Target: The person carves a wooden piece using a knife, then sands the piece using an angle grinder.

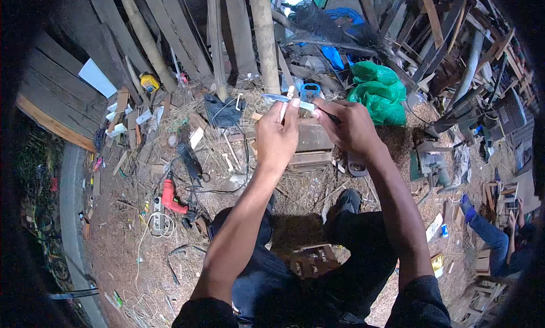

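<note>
My right hand (355,125) is closed around the dark handle of a knife (306,105), its blade pointing left. My left hand (276,139) pinches a thin, pale stick of wood (291,92) that stands roughly upright between thumb and fingers. The blade crosses at the stick, close to my left thumb; whether it touches the wood I cannot tell. Both hands are held up in front of me, over a low wooden block (311,138). Part of the handle is hidden by my right fingers.
A red power drill (172,196) and a power strip (158,221) with cords lie on the ground at left. A green plastic bag (377,92) sits beyond my right hand. Scrap wood (448,38) is piled at upper right. Another person's leg (489,237) shows at far right.
</note>
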Action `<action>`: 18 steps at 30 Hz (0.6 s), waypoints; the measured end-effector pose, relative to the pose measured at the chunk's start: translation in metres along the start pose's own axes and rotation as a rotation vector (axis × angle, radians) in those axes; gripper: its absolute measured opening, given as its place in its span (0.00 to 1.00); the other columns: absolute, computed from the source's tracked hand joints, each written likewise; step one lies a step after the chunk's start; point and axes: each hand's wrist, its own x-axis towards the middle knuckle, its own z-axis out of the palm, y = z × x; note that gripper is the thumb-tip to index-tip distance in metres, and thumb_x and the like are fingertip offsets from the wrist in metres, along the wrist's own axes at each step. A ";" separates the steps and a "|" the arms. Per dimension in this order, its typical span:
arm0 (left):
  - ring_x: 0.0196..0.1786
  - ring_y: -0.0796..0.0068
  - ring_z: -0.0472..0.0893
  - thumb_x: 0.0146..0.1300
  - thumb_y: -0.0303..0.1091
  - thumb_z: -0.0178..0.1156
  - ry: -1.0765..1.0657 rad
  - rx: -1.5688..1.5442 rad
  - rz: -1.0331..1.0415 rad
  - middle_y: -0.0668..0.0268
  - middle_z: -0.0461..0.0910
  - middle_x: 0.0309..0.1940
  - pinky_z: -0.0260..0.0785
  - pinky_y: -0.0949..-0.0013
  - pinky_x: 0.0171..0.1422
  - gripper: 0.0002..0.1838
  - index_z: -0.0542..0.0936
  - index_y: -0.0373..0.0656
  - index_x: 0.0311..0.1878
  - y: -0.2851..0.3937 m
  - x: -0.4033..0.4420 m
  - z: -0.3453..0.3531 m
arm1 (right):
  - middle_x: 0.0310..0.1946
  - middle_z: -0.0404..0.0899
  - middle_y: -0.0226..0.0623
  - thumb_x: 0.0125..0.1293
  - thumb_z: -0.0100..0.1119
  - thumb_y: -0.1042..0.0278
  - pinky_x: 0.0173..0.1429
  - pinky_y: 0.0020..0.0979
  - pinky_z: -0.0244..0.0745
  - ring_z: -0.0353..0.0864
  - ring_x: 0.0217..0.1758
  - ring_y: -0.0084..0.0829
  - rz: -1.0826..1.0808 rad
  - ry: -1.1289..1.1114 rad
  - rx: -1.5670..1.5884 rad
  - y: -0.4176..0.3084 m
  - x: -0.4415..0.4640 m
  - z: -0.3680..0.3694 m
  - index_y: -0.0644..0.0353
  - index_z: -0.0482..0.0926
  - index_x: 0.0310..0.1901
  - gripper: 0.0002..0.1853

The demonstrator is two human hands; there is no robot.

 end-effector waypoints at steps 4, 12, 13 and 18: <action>0.27 0.83 0.67 0.74 0.43 0.54 0.051 -0.041 -0.012 0.67 0.71 0.20 0.64 0.71 0.32 0.18 0.79 0.35 0.39 0.000 0.002 0.007 | 0.32 0.83 0.50 0.65 0.63 0.57 0.36 0.44 0.78 0.83 0.32 0.52 0.037 0.042 -0.015 -0.008 -0.001 -0.001 0.55 0.84 0.48 0.15; 0.35 0.83 0.65 0.76 0.46 0.48 -0.236 -0.323 -0.186 0.74 0.64 0.31 0.64 0.68 0.41 0.17 0.73 0.40 0.52 -0.022 0.010 -0.002 | 0.32 0.84 0.52 0.68 0.61 0.61 0.37 0.32 0.77 0.82 0.27 0.29 0.063 -0.048 0.263 0.014 -0.005 -0.001 0.68 0.82 0.50 0.18; 0.35 0.83 0.64 0.76 0.45 0.48 -0.319 -0.418 -0.266 0.76 0.62 0.31 0.64 0.69 0.42 0.17 0.72 0.41 0.54 -0.018 0.009 -0.006 | 0.33 0.84 0.52 0.68 0.61 0.61 0.38 0.32 0.77 0.82 0.29 0.27 0.075 -0.091 0.315 0.014 -0.005 -0.003 0.68 0.82 0.51 0.18; 0.35 0.82 0.64 0.78 0.43 0.44 -0.572 -0.577 -0.240 0.73 0.64 0.31 0.64 0.72 0.43 0.19 0.68 0.39 0.62 -0.022 0.006 -0.022 | 0.35 0.86 0.47 0.69 0.61 0.63 0.41 0.31 0.77 0.79 0.34 0.21 0.130 -0.250 0.421 0.014 -0.008 -0.008 0.69 0.81 0.52 0.18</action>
